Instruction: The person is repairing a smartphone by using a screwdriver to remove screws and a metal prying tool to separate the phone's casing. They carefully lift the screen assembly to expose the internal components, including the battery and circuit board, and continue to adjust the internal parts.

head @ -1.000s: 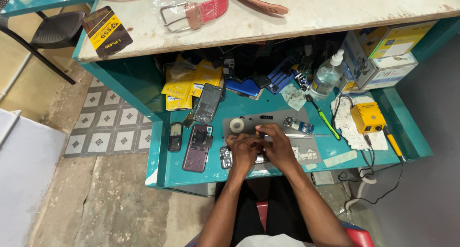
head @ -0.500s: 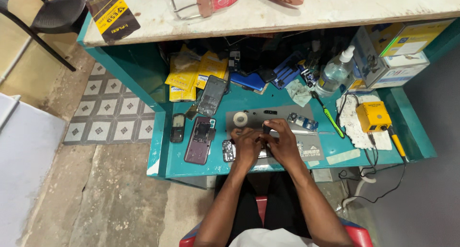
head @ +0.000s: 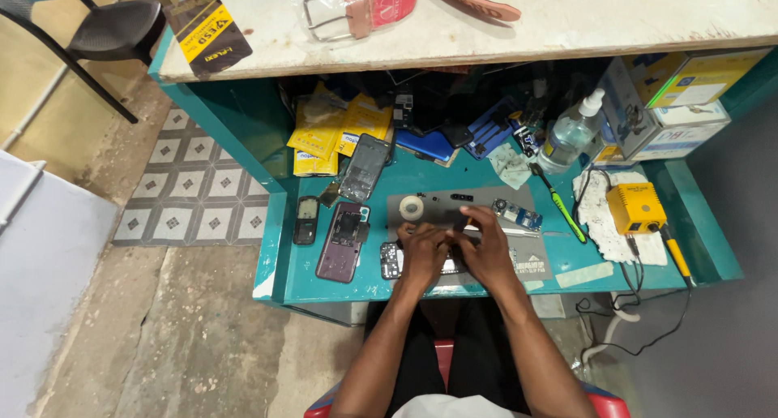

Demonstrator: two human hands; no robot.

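Note:
My left hand [head: 423, 253] and my right hand [head: 484, 248] are pressed together over a grey work mat [head: 527, 264] on the teal bench. Between them they grip a small phone [head: 393, 261], whose dark end sticks out to the left of my left hand. My right fingers reach over its top. A roll of tape [head: 412, 208] lies on the mat just beyond my left hand. A small circuit board [head: 519, 215] sits to the right of my right hand. Most of the phone is hidden under my fingers.
An opened purple phone [head: 341, 240], a small dark phone [head: 305, 219] and a grey phone [head: 366, 167] lie at the left. A green-handled tool [head: 559, 201], a clear bottle [head: 571, 134], a yellow soldering station [head: 635, 208] and boxes [head: 681, 102] fill the right. A belt [head: 365, 8] lies on the upper shelf.
My hands stay together on the small phone; the right fingers have shifted slightly over it. The head camera has drifted a little, so the bench sits lower in view.

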